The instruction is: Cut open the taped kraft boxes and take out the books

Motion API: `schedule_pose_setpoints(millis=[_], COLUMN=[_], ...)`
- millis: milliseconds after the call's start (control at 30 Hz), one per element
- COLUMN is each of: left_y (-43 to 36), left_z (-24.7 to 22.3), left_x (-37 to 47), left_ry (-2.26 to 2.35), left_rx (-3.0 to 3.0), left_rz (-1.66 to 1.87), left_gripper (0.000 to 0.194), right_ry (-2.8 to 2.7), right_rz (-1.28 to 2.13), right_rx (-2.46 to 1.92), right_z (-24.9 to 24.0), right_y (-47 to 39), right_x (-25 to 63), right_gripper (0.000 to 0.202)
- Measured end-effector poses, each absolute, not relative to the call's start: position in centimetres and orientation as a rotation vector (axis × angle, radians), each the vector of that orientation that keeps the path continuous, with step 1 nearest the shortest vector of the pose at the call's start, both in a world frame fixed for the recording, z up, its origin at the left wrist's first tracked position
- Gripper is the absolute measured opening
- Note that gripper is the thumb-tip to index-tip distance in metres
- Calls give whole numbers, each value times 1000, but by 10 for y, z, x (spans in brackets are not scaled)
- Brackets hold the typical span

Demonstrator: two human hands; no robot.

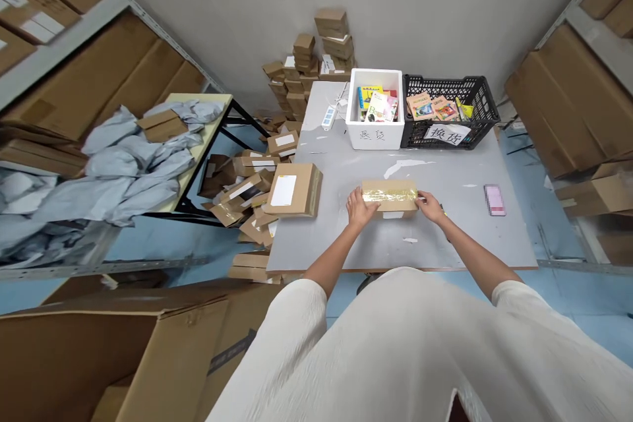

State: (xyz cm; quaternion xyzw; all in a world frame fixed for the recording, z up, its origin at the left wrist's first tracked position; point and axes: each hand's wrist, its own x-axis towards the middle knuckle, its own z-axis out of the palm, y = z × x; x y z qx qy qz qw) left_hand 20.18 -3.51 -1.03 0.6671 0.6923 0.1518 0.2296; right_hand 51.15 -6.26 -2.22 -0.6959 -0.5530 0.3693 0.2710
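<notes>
1. Here's the left hand (361,209), pressed to the left end of a brown box (390,205), fingers bent around the corner, thumb along the near side.
2. And the right hand (430,206) answers at the opposite end, thumb and fingers pinching the corner, so the box is held between the two.
3. That box sits on the grey desk (336,237), near its front edge, lying long side to the person, shiny tape (390,191) across the top and a white label (393,215) on the near face.
4. Just by the right wrist, a small dark-and-yellow object, partly hidden; can't tell what.
5. Over to the right, a phone (494,200) lies flat, its screen pink.
6. Left edge of the desk now: a larger box (304,192) with a white label.
7. Along the back, a white bin (374,137) of books stands beside a black crate (487,112) with more inside, and a power strip (329,117) lies left of the bin.
8. Beyond the desk's left side, a jumble of boxes (247,181), then a second desk (188,179) heaped with grey bags (119,171).
</notes>
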Motion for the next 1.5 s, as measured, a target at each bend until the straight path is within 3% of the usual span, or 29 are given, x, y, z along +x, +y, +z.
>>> schedule_pose_setpoints(millis=[167, 400, 533, 600, 767, 1100, 1233, 1333, 1433, 1500], left_y=[-35, -35, -39, -41, -40, -58, -74, -74, -66, -59], left_z=[-18, -11, -11, -11, -8, 26, 34, 34, 33, 34], left_x=[205, 204, 202, 200, 195, 190, 185, 187, 194, 197], left_ry=[1861, 1707, 1691, 1681, 1619, 1516, 1363, 1320, 1295, 1287], left_rx=[1752, 1851, 1901, 1942, 2059, 2200, 2269, 2309, 2364, 2384], left_rz=[506, 554, 580, 564, 446, 521, 442, 267, 82, -37], left_gripper=[88, 105, 105, 94, 43, 20, 31, 23, 45, 44], right_ry=[-1374, -1228, -1214, -1304, -1750, -2203, -2265, -2271, -2289, -2300], right_rz=[1033, 1052, 1014, 974, 860, 766, 694, 620, 571, 546], right_rx=[-1831, -1733, -1661, -1653, -1783, -1937, -2061, -2127, -2159, -2183], right_z=[-11, 8, 11, 10, 3, 19, 26, 27, 29, 30], right_y=[-57, -38, -23, -14, 10, 36, 26, 14, 3, -3], right_x=[515, 513, 505, 500, 498, 500, 489, 474, 459, 452], right_gripper=[51, 65, 72, 69, 58, 49, 58, 66, 74, 81])
